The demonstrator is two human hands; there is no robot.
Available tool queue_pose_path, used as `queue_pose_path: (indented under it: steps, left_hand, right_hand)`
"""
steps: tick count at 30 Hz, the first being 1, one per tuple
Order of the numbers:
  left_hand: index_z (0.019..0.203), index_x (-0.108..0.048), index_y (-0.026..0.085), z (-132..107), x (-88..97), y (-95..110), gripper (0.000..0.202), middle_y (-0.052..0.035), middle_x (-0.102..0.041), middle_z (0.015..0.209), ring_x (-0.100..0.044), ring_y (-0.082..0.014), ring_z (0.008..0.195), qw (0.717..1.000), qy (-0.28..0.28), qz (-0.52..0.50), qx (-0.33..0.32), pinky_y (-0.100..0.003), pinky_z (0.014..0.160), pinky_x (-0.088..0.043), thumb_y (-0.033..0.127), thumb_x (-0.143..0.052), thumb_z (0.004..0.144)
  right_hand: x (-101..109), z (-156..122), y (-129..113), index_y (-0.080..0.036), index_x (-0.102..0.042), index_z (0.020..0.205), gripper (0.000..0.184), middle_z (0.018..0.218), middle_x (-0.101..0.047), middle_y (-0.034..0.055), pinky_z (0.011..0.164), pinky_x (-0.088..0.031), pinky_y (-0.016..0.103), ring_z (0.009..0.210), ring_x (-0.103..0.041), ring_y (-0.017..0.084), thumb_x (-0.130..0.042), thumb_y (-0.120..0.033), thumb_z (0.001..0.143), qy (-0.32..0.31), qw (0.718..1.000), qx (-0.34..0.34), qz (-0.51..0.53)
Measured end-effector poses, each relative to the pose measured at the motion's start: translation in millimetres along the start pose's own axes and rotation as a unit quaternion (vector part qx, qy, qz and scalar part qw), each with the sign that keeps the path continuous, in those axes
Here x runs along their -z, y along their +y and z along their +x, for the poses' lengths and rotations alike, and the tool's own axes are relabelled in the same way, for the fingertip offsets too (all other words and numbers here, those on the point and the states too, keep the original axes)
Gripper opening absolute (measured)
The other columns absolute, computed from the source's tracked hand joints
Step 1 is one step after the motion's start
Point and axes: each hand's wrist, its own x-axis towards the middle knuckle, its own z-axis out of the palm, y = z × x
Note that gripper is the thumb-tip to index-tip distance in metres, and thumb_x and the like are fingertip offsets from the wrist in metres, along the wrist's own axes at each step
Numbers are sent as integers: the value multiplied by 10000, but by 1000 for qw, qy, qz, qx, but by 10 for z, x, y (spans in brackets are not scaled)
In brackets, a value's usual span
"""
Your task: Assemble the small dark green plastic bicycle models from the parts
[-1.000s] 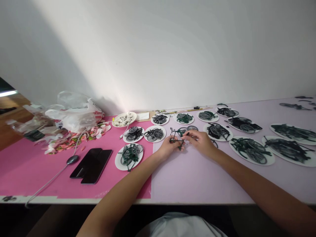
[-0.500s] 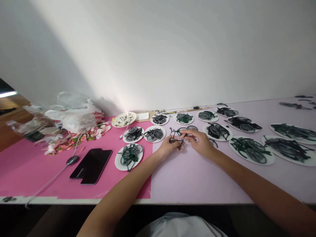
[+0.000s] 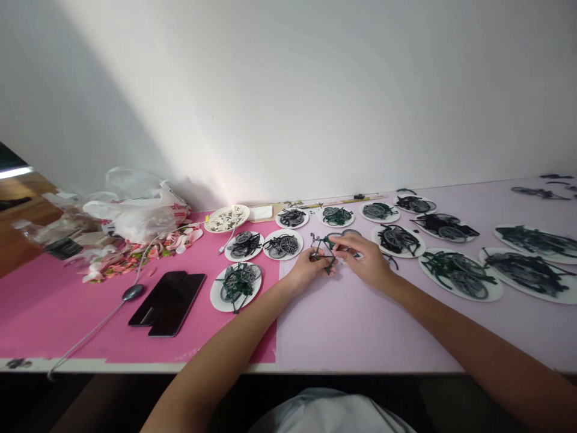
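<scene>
Pinching the little green bicycle frame (image 3: 324,254) between both hands: left hand (image 3: 308,269) closed on its lower end, right hand (image 3: 366,260) nipping the top, mid-surface (image 3: 342,328), toward the far edge. It's thin, spindly plastic tubing. Squeeze crooked and I reckon a strut snaps, or pings off towards the round white plate (image 3: 214,293) of spoked wheels.
</scene>
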Motion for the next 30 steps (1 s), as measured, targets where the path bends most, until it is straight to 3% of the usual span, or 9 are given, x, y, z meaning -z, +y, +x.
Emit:
queue_pose_path:
  steps: [9,22,26,30]
  left_hand:
    - [838,-484,188,7,-4,-2,562,-65,-737,805,-675,-167,642,1000,7,7,-3,-336,742,-522,384,-942,578]
    - [836,-480,194,-30,-38,45,552,-58,-733,806,-672,-168,651,1000,16,16,0,-331,734,-517,400,-931,593]
    - [824,-456,200,-30,-42,44,571,-66,-738,795,-663,-160,637,1000,7,5,0,-326,724,-518,410,-933,593]
    - [832,-447,202,-32,-45,47,579,-70,-742,803,-676,-164,651,1000,11,1,7,-316,709,-518,394,-937,590]
  right_hand:
    - [9,-2,7,-302,-725,1217,326,947,-701,66,741,-619,380,894,-679,218,-466,-256,1025,-34,999,-25,32]
    - [48,4,-100,-274,-687,1190,273,1014,-696,86,699,-605,356,902,-685,234,-504,-384,1021,4,998,-60,26]
    - [216,67,-55,-247,-680,1103,233,977,-692,77,715,-572,347,836,-671,228,-499,-357,1004,16,997,-67,-16]
    - [518,188,113,-228,-700,909,232,912,-716,68,744,-518,341,840,-654,239,-488,-306,960,-67,987,-82,-117]
